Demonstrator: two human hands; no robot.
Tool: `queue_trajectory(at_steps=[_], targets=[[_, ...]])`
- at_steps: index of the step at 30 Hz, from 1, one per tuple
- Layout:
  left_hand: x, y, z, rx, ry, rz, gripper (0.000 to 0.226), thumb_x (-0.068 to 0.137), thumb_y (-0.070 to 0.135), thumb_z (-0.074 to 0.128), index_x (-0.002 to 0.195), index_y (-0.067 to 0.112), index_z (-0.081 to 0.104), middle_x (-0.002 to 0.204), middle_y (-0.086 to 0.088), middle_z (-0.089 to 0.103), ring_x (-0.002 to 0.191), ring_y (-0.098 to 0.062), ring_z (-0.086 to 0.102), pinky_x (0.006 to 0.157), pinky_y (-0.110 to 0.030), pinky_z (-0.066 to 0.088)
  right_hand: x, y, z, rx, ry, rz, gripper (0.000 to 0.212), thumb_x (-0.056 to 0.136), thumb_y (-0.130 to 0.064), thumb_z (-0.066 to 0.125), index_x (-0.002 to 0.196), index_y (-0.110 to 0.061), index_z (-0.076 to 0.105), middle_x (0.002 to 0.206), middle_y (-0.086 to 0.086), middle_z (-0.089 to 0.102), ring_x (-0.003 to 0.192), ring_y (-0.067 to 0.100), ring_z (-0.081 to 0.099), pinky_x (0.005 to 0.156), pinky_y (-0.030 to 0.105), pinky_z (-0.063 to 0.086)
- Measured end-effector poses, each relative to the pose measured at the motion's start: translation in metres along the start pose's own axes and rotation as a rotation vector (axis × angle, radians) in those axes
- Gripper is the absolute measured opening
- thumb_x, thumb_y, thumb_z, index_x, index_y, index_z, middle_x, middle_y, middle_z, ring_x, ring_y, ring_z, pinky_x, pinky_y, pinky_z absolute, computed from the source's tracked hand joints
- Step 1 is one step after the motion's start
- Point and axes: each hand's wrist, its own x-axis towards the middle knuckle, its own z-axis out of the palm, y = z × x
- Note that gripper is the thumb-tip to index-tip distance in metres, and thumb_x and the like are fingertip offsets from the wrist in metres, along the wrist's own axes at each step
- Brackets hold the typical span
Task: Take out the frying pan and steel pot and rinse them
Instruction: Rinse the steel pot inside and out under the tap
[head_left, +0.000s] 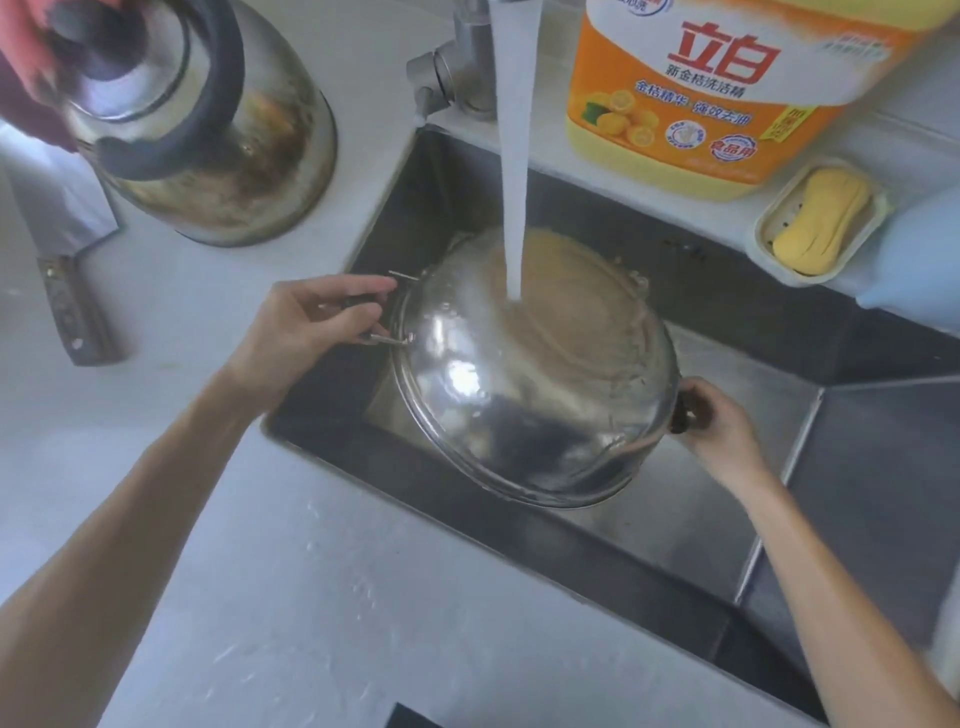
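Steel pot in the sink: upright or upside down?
Upside down. The round shiny steel pot shows its domed base upward, tap water hitting it, while the left hand and right hand grip its side handles.

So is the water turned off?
No, a stream of water pours from the tap onto the steel pot held over the sink.

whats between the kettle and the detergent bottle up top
In the head view, the faucet and its stream of water lie between the kettle and the detergent bottle, the water falling onto the steel pot.
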Motion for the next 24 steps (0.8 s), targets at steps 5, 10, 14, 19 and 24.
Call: queue_trajectory(at_steps=[5,10,14,19,24], targets=[[0.003,0.045,-0.006,0.108,0.097,0.077,0.032,0.087,0.007,0.062,0.077,0.035,0.075,0.07,0.014,0.072,0.056,-0.006,0.067,0.062,-0.017,0.057,-0.008,0.003,0.025,0.242,-0.428,0.338,0.039,0.086,0.014,0.052,0.119,-0.005,0.059,0.117,0.004,0.069,0.113,0.016,0.061,0.095,0.027,0.047],[-0.004,0.068,-0.005,0.236,0.091,0.072,0.015,0.079,0.024,0.064,0.079,0.035,0.075,0.076,0.006,0.074,0.053,-0.007,0.067,0.056,-0.013,0.053,-0.004,-0.011,0.044,0.312,-0.44,0.411,0.034,0.097,-0.003,0.042,0.127,0.012,0.051,0.131,0.032,0.052,0.121,0.042,0.051,0.103,0.043,0.042],[-0.014,0.045,-0.006,0.289,0.14,-0.121,0.011,0.081,0.026,0.067,0.073,0.027,0.073,0.059,-0.004,0.07,0.05,-0.018,0.068,0.057,-0.026,0.057,0.013,-0.03,0.034,-0.009,-0.356,0.327,0.021,0.095,-0.008,0.051,0.102,-0.008,0.071,0.093,0.009,0.073,0.085,0.021,0.067,0.067,0.028,0.051],[-0.034,0.006,-0.004,0.177,0.153,-0.363,0.025,0.088,0.018,0.061,0.067,0.025,0.072,0.065,-0.003,0.068,0.048,-0.019,0.067,0.051,-0.018,0.055,0.039,-0.05,0.007,0.006,-0.275,0.35,0.043,0.095,-0.012,0.051,0.055,-0.017,0.068,0.048,-0.008,0.052,0.044,0.006,0.043,0.045,0.018,0.035],[-0.044,-0.024,0.005,0.022,-0.072,-0.427,0.011,0.089,0.012,0.059,0.094,0.01,0.068,0.092,-0.011,0.068,0.065,-0.013,0.068,0.065,-0.017,0.056,0.051,-0.067,-0.02,-0.198,-0.098,0.172,0.019,0.092,-0.029,0.058,0.082,-0.04,0.071,0.086,-0.013,0.07,0.076,0.003,0.058,0.069,0.026,0.043]])
